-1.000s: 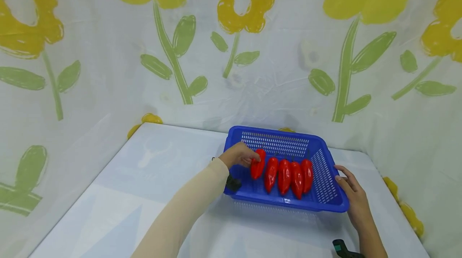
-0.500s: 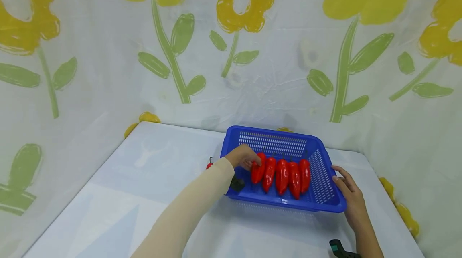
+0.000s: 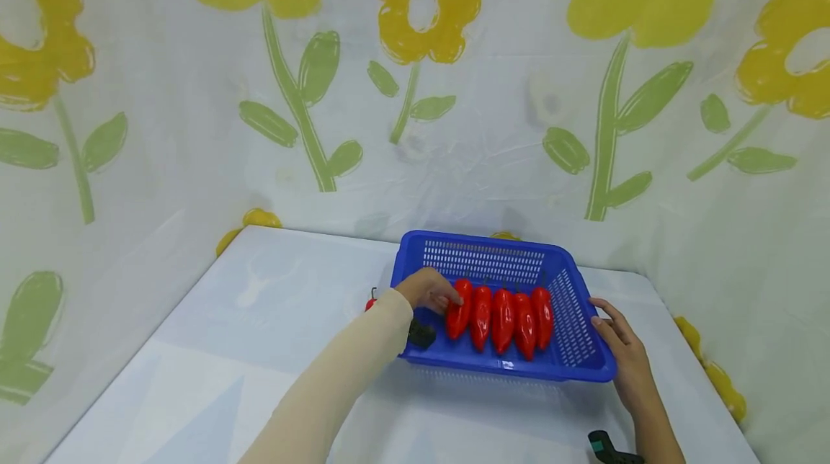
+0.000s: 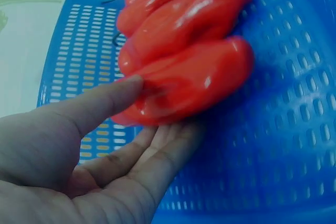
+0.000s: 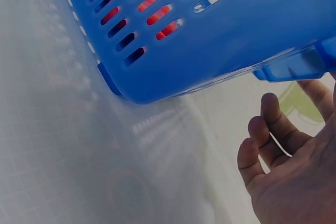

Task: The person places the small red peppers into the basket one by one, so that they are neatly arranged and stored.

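Several glossy red peppers (image 3: 502,323) lie side by side in a blue plastic basket (image 3: 506,370). My left hand (image 3: 429,290) reaches over the basket's left side and pinches the leftmost red pepper (image 3: 457,318). In the left wrist view the thumb presses on top of that pepper (image 4: 205,80) while the other fingers go under it; it lies against its neighbour. At the basket's right end, my right hand (image 3: 627,356) holds the rim between thumb and forefinger. The right wrist view has its remaining fingers (image 5: 251,156) loosely bent below the rim, beside the basket wall (image 5: 210,56).
Another red pepper (image 3: 370,303) shows partly behind the left sleeve, outside the basket. The white table (image 3: 259,313) extends left and in front of the basket. A flower-printed cloth (image 3: 493,125) hangs close behind. Dark wrist devices (image 3: 423,335) sit by each wrist.
The pepper in my left hand has come down slightly and nearer the row. The right hand keeps its hold on the rim. The pepper outside the basket has come into sight behind the sleeve.
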Demonstrator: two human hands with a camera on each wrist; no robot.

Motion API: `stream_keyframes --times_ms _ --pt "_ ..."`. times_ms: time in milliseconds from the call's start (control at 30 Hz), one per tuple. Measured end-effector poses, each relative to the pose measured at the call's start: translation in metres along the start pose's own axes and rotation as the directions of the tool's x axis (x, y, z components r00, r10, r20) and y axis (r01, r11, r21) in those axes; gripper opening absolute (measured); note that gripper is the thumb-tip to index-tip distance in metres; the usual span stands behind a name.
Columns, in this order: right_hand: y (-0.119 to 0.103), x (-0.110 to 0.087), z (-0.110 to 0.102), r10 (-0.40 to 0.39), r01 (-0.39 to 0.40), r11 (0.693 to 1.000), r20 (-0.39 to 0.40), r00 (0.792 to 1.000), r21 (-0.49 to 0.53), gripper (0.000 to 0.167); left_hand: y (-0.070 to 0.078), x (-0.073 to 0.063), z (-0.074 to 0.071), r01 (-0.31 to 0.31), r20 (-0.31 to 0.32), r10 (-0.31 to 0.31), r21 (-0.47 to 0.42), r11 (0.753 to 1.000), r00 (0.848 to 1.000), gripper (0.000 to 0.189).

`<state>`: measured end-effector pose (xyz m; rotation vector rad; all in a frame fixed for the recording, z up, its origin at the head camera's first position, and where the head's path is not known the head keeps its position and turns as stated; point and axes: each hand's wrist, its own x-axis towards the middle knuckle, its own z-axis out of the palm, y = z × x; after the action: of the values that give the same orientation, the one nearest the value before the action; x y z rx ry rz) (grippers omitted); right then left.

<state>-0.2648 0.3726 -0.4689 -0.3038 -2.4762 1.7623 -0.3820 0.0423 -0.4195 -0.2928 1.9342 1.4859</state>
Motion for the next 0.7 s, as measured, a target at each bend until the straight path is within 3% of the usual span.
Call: stream_keyframes --times_ms 133,433,700 --pt "0.000 0.000 -0.002 -0.001 0.001 1.000 0.006 1.000 -0.002 0.059 0.003 -0.003 0.004 0.008 0.005 -0.008 0.054 0.998 1.000 0.046" --pt "-0.003 -0.002 -0.002 -0.023 0.023 0.999 -0.003 1.000 -0.031 0.060 0.008 -0.010 0.011 0.011 -0.081 0.002 0.155 0.988 0.997 0.040" --pt "-0.002 -0.001 -0.002 -0.024 0.024 1.000 -0.007 1.000 -0.020 0.059 0.012 -0.001 0.014 -0.050 -0.186 0.085 0.186 0.981 0.979 0.044"
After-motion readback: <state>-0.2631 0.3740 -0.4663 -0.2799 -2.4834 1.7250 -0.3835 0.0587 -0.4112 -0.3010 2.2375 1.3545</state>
